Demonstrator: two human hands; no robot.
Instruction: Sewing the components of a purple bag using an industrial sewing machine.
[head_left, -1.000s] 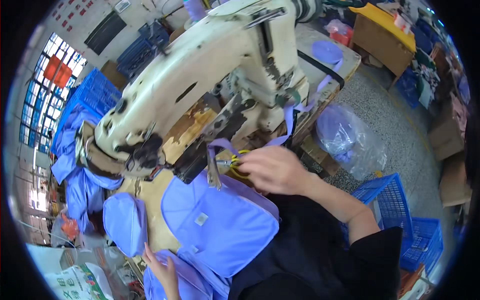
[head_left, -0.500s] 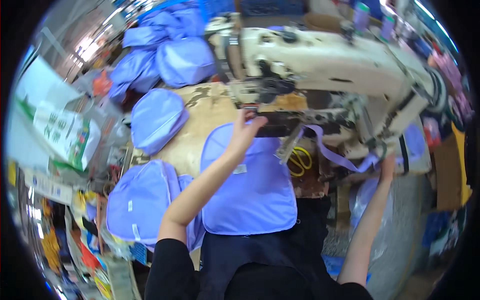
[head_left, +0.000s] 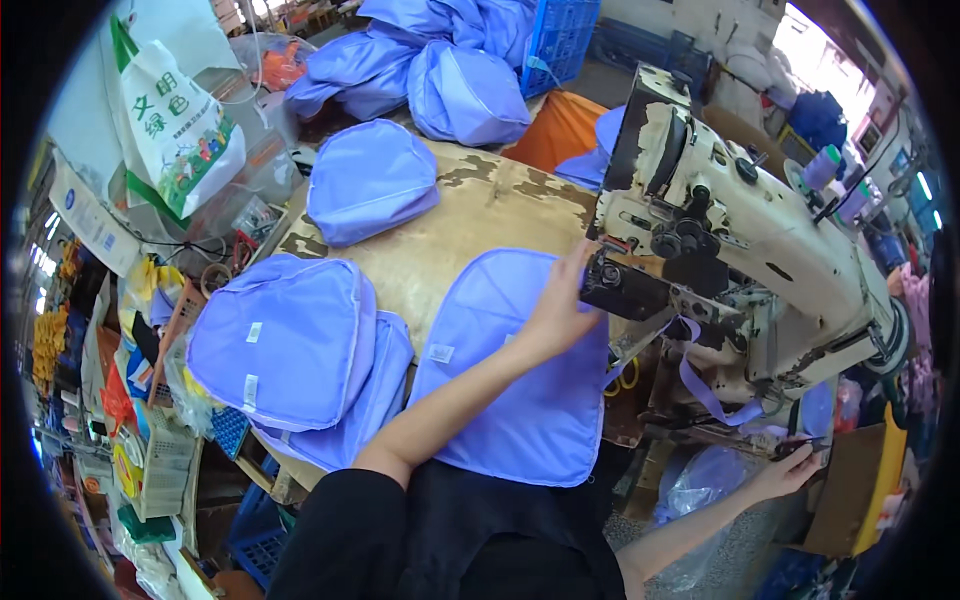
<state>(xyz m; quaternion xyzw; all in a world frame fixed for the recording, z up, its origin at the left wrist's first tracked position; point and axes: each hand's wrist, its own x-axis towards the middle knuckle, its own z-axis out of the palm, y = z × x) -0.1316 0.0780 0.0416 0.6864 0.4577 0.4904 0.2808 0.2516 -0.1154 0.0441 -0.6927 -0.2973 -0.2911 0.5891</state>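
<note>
My left hand [head_left: 560, 312] reaches across a purple fabric panel [head_left: 500, 400] to the needle end of a worn cream sewing machine [head_left: 790, 240]. Its fingers are close together beside the dark lower arm [head_left: 625, 285] of the machine; the tips are partly hidden, and what they hold cannot be made out. The panel has rounded corners and a small white label, and hangs over the table's front edge onto my lap. Out at the right, my right hand [head_left: 785, 477] is closed on a small dark tool [head_left: 792, 449]. A purple strap [head_left: 700, 385] loops below the machine arm.
Purple bag pieces [head_left: 285, 345] lie stacked at the left of the wooden table [head_left: 470, 215], another piece [head_left: 370, 180] behind them. More purple bags [head_left: 465, 95] are heaped at the back, beside a blue crate [head_left: 560, 45]. Yellow-handled scissors [head_left: 625, 377] show under the machine. A cardboard box [head_left: 850, 490] stands right.
My view has turned, so the machine sits further right. My right hand has moved out from by the machine's base and now shows a dark tool. My left hand stays by the needle end.
</note>
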